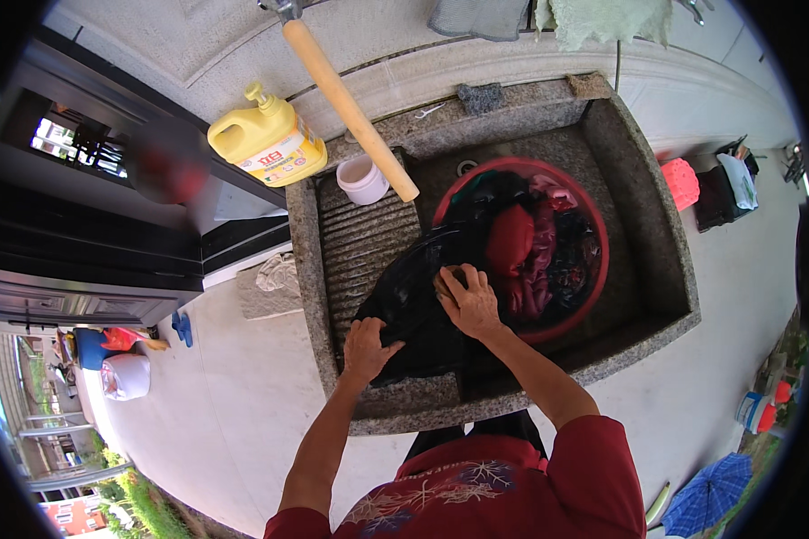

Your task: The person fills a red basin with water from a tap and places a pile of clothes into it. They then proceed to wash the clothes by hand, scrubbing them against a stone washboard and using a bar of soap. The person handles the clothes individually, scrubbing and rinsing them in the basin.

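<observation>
A wet black garment (404,296) is spread over the ribbed washboard (360,235) of a stone sink (307,260) and trails right into a red basin (600,225). My left hand (366,349) grips the garment near its left edge, the thumb stretched across the cloth. Over the garment's middle, my right hand (469,301) is curled around a small brown block (442,286). My fingers cover most of that block, so its kind is unclear. Dark wet clothes and a red piece of cloth (511,241) fill the basin.
A yellow pump bottle (268,139) and a pinkish-white tub (362,180) stand at the sink's back left. A wooden rod (351,110) slants over that corner. A dark scouring pad (480,97) and a brown pad (589,86) lie on the back rim.
</observation>
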### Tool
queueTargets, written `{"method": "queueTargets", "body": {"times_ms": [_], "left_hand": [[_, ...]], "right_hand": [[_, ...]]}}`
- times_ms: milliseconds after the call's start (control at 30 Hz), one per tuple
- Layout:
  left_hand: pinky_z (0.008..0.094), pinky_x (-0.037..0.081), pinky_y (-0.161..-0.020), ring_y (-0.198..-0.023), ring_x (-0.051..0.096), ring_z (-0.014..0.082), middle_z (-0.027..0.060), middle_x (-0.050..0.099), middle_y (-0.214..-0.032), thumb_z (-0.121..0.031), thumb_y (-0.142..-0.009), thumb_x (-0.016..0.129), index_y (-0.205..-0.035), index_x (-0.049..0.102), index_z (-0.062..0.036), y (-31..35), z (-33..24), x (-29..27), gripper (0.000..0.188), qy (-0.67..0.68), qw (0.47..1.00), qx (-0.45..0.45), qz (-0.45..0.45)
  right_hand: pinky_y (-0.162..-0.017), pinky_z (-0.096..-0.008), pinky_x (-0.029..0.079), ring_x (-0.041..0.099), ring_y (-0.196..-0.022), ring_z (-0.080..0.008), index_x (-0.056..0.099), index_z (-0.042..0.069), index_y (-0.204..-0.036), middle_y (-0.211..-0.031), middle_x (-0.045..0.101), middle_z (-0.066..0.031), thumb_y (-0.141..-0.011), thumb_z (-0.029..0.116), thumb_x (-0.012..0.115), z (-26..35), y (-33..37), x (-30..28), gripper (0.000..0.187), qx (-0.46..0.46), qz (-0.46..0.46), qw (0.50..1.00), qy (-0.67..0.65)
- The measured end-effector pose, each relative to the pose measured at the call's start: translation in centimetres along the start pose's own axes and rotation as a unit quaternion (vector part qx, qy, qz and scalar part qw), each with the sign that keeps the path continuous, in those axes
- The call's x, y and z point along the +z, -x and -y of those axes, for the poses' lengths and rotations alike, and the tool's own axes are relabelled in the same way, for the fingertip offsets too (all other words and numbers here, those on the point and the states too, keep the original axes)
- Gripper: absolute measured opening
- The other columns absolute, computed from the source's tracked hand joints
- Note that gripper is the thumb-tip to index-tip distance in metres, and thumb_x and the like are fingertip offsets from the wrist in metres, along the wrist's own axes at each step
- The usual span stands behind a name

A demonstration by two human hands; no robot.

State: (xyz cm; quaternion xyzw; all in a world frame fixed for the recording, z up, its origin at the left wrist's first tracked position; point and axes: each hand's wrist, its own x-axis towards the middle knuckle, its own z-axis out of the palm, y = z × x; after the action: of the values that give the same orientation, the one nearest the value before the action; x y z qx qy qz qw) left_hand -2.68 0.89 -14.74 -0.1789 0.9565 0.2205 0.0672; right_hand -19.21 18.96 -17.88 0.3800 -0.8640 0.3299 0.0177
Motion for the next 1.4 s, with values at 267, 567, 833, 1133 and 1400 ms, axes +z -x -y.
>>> {"method": "queueTargets", "body": {"times_ms": [267,567,833,1133,1400], "left_hand": [[0.0447,0.043,-0.075,-0.09,0.055,0.0338,0.0113,0.056,-0.092,-0.007,-0.06,0.081,-0.102,0.052,-0.0069,8.8,-4.4,-0.3,0.051,-0.006,0.994,-0.08,-0.078],[0.0449,0.039,-0.087,-0.102,0.048,0.0349,0.015,0.05,-0.107,-0.005,-0.061,0.08,-0.109,0.049,-0.0063,10.4,-4.9,-2.1,0.057,0.081,0.972,-0.157,-0.158],[0.0446,0.04,-0.092,-0.114,0.044,0.0363,0.016,0.046,-0.124,0.003,-0.065,0.073,-0.098,0.06,-0.0067,11.1,-4.3,0.3,0.037,0.142,0.957,-0.121,-0.22],[0.0432,0.046,-0.084,-0.108,0.047,0.0375,0.0148,0.05,-0.114,0.01,-0.061,0.065,-0.078,0.065,-0.0073,11.3,-3.8,1.0,0.025,0.113,0.971,-0.045,-0.208],[0.0428,0.044,-0.086,-0.109,0.048,0.0371,0.0154,0.049,-0.115,0.008,-0.064,0.068,-0.079,0.065,-0.0085,12.5,-2.8,1.8,0.023,0.176,0.955,-0.091,-0.222]], "right_hand": [[-0.073,-0.04,0.045,0.049,-0.093,-0.0304,0.055,0.015,-0.123,-0.116,0.047,-0.0164,-0.081,0.031,0.067,9.1,0.0,0.9,0.047,-0.183,0.097,0.972,-0.111],[-0.078,-0.0458,0.049,0.05,-0.1,-0.0369,0.046,0.017,-0.133,-0.125,0.042,-0.0201,-0.075,0.022,0.071,-4.5,-2.9,3.3,0.064,-0.042,-0.055,0.995,0.073],[-0.09,-0.0475,0.044,0.048,-0.114,-0.039,0.058,0.013,-0.124,-0.124,0.048,-0.0211,-0.083,0.024,0.065,-5.8,-4.5,4.1,0.042,0.151,0.053,0.972,-0.174],[-0.071,-0.0413,0.046,0.05,-0.095,-0.0289,0.058,0.016,-0.12,-0.115,0.047,-0.0124,-0.078,0.029,0.07,9.8,-0.3,3.3,0.046,-0.224,0.169,0.96,-0.02],[-0.074,-0.0438,0.05,0.052,-0.098,-0.0344,0.055,0.019,-0.125,-0.118,0.047,-0.0151,-0.077,0.027,0.07,-4.6,-1.5,2.1,0.05,-0.012,-0.043,0.982,0.186]]}}
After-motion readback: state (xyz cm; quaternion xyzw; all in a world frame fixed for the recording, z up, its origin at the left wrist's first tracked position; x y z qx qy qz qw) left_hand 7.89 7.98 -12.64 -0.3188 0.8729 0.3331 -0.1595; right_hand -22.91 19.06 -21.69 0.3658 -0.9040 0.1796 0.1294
